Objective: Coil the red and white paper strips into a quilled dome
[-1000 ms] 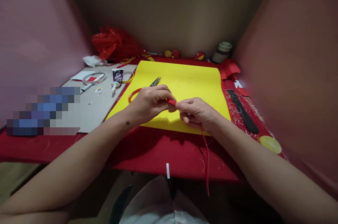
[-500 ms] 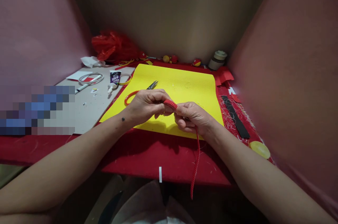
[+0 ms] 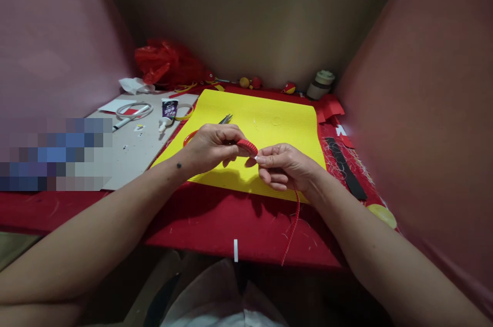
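Note:
A coil of red corrugated paper strip [image 3: 248, 147], ridges outward, is pinched between the thumb and fingers of my left hand [image 3: 213, 147]. My right hand [image 3: 285, 165] is just to its right, thumb and forefinger closed on the strip at the coil's lower edge, the other fingers loosely curled. From beneath my right hand the strip's loose tail [image 3: 296, 216] hangs over the table's front edge. Below both hands lies a yellow corrugated sheet [image 3: 285, 127]. Scissors [image 3: 226, 119] with orange handles rest on it, partly hidden behind my left hand.
On the left, a grey board [image 3: 150, 137] carries a glue tube [image 3: 169, 109] and a pen [image 3: 133, 117]. A red plastic bag [image 3: 165, 60], small round red-and-yellow pieces [image 3: 288, 88] and a jar [image 3: 321, 85] line the back. At right lie a black strip [image 3: 346, 173] and a yellow disc [image 3: 381, 216].
My hands have drawn slightly apart and the coil shows more of its ridged side. The hanging tail has shortened below my right hand and swung a little to the right.

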A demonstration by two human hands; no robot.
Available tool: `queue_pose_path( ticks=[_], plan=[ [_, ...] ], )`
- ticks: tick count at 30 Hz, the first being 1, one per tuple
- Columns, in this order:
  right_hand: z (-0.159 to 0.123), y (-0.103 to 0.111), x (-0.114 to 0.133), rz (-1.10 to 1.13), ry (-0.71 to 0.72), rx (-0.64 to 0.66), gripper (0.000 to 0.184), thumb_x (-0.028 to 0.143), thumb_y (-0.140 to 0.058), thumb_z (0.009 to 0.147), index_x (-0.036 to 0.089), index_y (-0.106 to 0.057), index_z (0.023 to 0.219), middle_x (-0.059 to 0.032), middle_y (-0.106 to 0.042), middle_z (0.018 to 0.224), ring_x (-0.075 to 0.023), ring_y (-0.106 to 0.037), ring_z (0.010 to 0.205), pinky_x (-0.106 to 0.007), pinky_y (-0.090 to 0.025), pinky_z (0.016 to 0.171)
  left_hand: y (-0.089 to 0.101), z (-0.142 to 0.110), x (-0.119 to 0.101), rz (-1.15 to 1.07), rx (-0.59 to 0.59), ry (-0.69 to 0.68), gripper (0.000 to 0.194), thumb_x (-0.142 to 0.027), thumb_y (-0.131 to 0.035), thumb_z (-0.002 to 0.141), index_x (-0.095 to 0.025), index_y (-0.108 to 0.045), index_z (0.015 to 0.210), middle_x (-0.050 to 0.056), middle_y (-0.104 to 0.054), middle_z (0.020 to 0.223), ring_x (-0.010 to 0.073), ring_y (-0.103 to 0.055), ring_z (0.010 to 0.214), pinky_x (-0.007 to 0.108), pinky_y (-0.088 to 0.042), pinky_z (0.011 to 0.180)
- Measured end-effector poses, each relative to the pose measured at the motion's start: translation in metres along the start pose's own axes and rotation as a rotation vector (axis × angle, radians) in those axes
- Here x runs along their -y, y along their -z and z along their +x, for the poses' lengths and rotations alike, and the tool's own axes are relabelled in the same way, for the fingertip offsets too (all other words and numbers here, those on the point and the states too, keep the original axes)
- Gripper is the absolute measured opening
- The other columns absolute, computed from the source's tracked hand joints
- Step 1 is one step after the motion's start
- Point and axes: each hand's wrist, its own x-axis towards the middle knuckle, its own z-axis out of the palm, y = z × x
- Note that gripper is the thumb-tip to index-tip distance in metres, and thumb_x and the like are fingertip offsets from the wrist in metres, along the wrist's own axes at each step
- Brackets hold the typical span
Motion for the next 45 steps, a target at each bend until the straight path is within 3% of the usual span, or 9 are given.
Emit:
queue_pose_path(
  ticks=[10, 15, 17, 21, 25, 27, 32, 38, 45],
  plan=[
    [-0.002, -0.006, 0.001, -0.086, -0.026, -0.087, 0.018, 0.025, -0.071, 0.071, 0.014, -0.057, 0.070, 0.0020, -0.063, 0.051, -0.0004, -0.021, 0.028, -0.015, -0.017, 0.026, 0.002, 0.000, 0.005, 0.158, 0.070, -0.099, 0.013, -0.022, -0.059, 0.081, -0.013, -0.067, 0.076, 0.004, -0.064, 0.072, 0.0053, -0.051, 0.045, 0.017, -0.041, 0.040],
    [0.001, -0.010, -0.003, -0.125, -0.008, -0.126, 0.042, 0.053, -0.069, 0.072, 0.012, -0.061, 0.075, 0.0000, -0.061, 0.049, -0.0004, -0.020, 0.028, -0.016, -0.015, 0.027, 0.001, 0.000, 0.012, 0.386, 0.069, -0.307, 0.014, -0.021, -0.058, 0.083, -0.013, -0.065, 0.073, 0.004, -0.064, 0.070, 0.0086, -0.057, 0.058, 0.019, -0.043, 0.052],
    [0.002, -0.011, -0.005, -0.131, -0.006, -0.147, 0.044, 0.056, -0.067, 0.073, 0.012, -0.061, 0.076, 0.0000, -0.061, 0.049, -0.0005, -0.020, 0.028, -0.017, -0.015, 0.027, 0.001, 0.001, 0.013, 0.446, 0.060, -0.346, 0.016, -0.022, -0.058, 0.084, -0.014, -0.065, 0.072, 0.005, -0.064, 0.072, 0.0101, -0.058, 0.062, 0.021, -0.044, 0.056],
    [0.002, -0.009, -0.006, -0.091, 0.024, -0.106, 0.039, 0.051, -0.067, 0.075, 0.013, -0.062, 0.076, 0.0009, -0.062, 0.051, -0.0007, -0.020, 0.029, -0.016, -0.016, 0.027, 0.000, 0.000, 0.007, 0.325, 0.057, -0.269, 0.012, -0.019, -0.060, 0.082, -0.014, -0.066, 0.073, 0.004, -0.065, 0.073, 0.0103, -0.060, 0.064, 0.021, -0.046, 0.059],
    [0.001, -0.007, -0.006, -0.008, 0.127, -0.028, 0.040, 0.053, -0.069, 0.072, 0.014, -0.060, 0.074, 0.0019, -0.063, 0.053, -0.0007, -0.017, 0.029, -0.016, -0.017, 0.027, -0.005, -0.002, 0.000, -0.013, 0.033, -0.057, 0.006, -0.018, -0.063, 0.078, -0.014, -0.066, 0.075, 0.003, -0.062, 0.072, 0.0074, -0.053, 0.055, 0.018, -0.042, 0.046],
    [0.001, -0.006, -0.008, 0.020, 0.165, 0.002, 0.039, 0.052, -0.069, 0.072, 0.015, -0.059, 0.074, 0.0023, -0.064, 0.055, -0.0004, -0.018, 0.029, -0.015, -0.018, 0.027, -0.010, -0.003, -0.002, -0.089, -0.020, -0.017, 0.006, -0.019, -0.065, 0.077, -0.014, -0.066, 0.075, 0.002, -0.062, 0.073, 0.0058, -0.049, 0.050, 0.017, -0.039, 0.041],
    [0.002, -0.005, -0.010, 0.032, 0.150, 0.024, 0.039, 0.051, -0.070, 0.071, 0.013, -0.059, 0.072, 0.0001, -0.065, 0.057, -0.0002, -0.022, 0.030, -0.015, -0.020, 0.028, -0.012, -0.004, -0.004, -0.030, -0.090, -0.067, 0.007, -0.018, -0.065, 0.077, -0.014, -0.067, 0.072, 0.002, -0.064, 0.070, 0.0067, -0.053, 0.055, 0.017, -0.043, 0.048],
    [0.001, -0.006, -0.003, 0.012, 0.064, -0.019, 0.041, 0.050, -0.072, 0.069, 0.011, -0.063, 0.076, 0.0015, -0.061, 0.049, -0.0007, -0.019, 0.029, -0.016, -0.018, 0.027, -0.006, -0.004, -0.004, 0.084, -0.066, -0.059, 0.013, -0.021, -0.061, 0.081, -0.013, -0.068, 0.073, 0.001, -0.061, 0.062, 0.0042, -0.046, 0.044, 0.016, -0.037, 0.041],
    [0.000, -0.008, -0.003, -0.101, 0.069, -0.128, 0.036, 0.048, -0.064, 0.079, 0.013, -0.063, 0.074, 0.0029, -0.057, 0.044, -0.0014, -0.020, 0.027, -0.017, -0.017, 0.026, 0.001, -0.002, 0.001, 0.199, -0.032, -0.105, 0.014, -0.023, -0.062, 0.081, -0.014, -0.066, 0.070, 0.000, -0.060, 0.059, 0.0042, -0.047, 0.044, 0.016, -0.037, 0.042]
  ],
)
